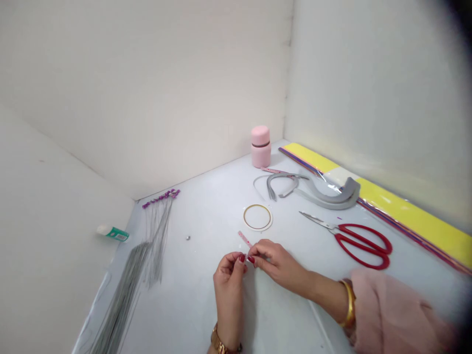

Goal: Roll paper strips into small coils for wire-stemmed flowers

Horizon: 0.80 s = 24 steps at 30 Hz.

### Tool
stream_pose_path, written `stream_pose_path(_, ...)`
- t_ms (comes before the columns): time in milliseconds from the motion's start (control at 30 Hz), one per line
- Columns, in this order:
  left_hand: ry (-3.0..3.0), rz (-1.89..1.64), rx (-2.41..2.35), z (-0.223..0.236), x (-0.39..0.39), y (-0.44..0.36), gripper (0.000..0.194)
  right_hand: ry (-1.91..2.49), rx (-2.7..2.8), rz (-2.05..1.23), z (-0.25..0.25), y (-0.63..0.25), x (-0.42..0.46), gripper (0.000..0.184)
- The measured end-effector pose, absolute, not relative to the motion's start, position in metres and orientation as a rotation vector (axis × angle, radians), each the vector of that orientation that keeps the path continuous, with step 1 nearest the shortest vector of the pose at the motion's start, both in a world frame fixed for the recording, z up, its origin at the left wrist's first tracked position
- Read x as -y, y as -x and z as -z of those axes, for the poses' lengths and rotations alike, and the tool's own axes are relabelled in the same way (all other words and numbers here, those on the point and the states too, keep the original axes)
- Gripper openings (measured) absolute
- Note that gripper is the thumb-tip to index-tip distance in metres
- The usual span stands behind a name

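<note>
My left hand [229, 278] and my right hand [277, 264] meet at the front middle of the table, fingertips pinched close together. A narrow pink strip with red markings [243, 238] sticks up from between them, and its lower end is hidden by the fingers. The right fingers close on the strip. Whatever the left thumb and finger pinch is too small to make out. Just beyond the hands lies a roll of thin tape [245, 223] with a gold-coloured inner ring. To the right are red-handled scissors [363, 243], their blades pointing left.
Thin grey wires [127, 290] lie at left, beside wires tipped with purple pieces [162, 197]. Further back are a pink jar [261, 150], grey curved strips [317, 196] and yellow-topped sheets [401, 211]. A green-and-white tube [117, 233] sits at the left edge. White walls enclose the table [206, 211].
</note>
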<state>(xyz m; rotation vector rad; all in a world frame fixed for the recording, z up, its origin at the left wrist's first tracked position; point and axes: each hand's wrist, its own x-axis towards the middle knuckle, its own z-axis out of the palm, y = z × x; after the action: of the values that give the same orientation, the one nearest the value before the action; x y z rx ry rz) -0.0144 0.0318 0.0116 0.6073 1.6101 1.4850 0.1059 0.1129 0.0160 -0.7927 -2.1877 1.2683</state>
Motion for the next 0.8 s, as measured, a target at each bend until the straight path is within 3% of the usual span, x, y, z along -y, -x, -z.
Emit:
stream_pose_path(200,-0.571,-1.466,-1.581,-0.0124,-0.0320,0.0142,0.012,0.800,2.013,-1.606,-0.0159,-0.1043,-0.1112,0.018)
stream_pose_path(800,-0.558,-1.460,-1.508,-0.0120,-0.0347,0.0236,0.014,0.855,1.857,-1.825,-0.0102,-0.1040,-0.1104,0.012)
